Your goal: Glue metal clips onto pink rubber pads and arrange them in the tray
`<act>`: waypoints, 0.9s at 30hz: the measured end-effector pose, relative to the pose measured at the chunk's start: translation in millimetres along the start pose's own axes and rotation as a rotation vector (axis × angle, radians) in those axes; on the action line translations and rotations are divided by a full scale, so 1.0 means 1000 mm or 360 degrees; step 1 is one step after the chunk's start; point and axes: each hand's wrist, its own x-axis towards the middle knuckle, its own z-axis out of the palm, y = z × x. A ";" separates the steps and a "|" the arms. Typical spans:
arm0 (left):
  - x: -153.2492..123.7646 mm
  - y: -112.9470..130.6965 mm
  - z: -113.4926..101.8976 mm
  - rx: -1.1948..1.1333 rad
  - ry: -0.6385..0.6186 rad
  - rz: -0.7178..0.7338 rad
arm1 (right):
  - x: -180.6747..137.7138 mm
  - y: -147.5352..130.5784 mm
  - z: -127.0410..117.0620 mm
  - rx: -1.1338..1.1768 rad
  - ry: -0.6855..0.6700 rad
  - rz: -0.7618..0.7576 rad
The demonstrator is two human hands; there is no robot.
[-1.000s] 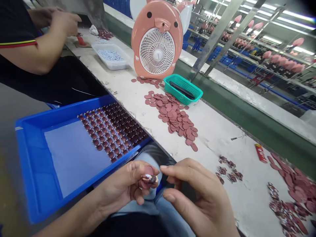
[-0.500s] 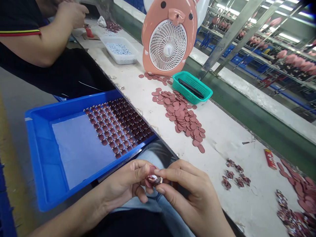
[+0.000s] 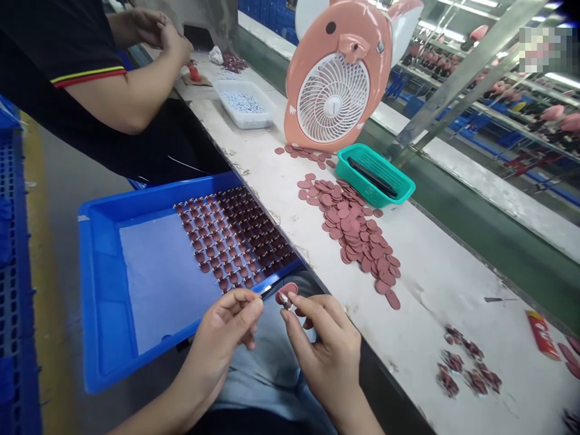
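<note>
The right hand (image 3: 324,344) pinches a maroon oval disc (image 3: 286,293) low at centre, just past the edge of the blue tray (image 3: 90,290) (the left hand's (image 3: 222,329) grip is unclear), so a loose pinch could drop it onto the jeans (image 3: 267,362).

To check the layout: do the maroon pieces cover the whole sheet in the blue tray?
No, the maroon pieces fill only the table-side part; the pale blue sheet lies bare beside them.
</note>
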 end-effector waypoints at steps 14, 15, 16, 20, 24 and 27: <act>0.019 -0.001 -0.026 0.0221 0.0171 0.0081 | -0.009 0.002 0.074 -0.0078 -0.0064 -0.0276; 0.020 -0.001 -0.028 0.0231 0.0191 0.0069 | -0.009 0.000 0.076 -0.0076 -0.0072 -0.0269; 0.021 0.000 -0.031 0.0246 0.0215 0.0056 | -0.009 -0.002 0.076 -0.0073 -0.0081 -0.0268; 0.036 0.009 -0.059 0.0663 0.0366 0.0083 | -0.011 -0.012 0.059 -0.0019 -0.0094 -0.0329; 0.068 0.019 -0.107 0.1243 0.0507 0.0126 | -0.023 -0.012 0.032 -0.0095 -0.0020 -0.0352; 0.094 0.016 -0.135 0.1637 0.0514 0.0132 | -0.038 0.000 0.019 -0.0179 0.0028 -0.0274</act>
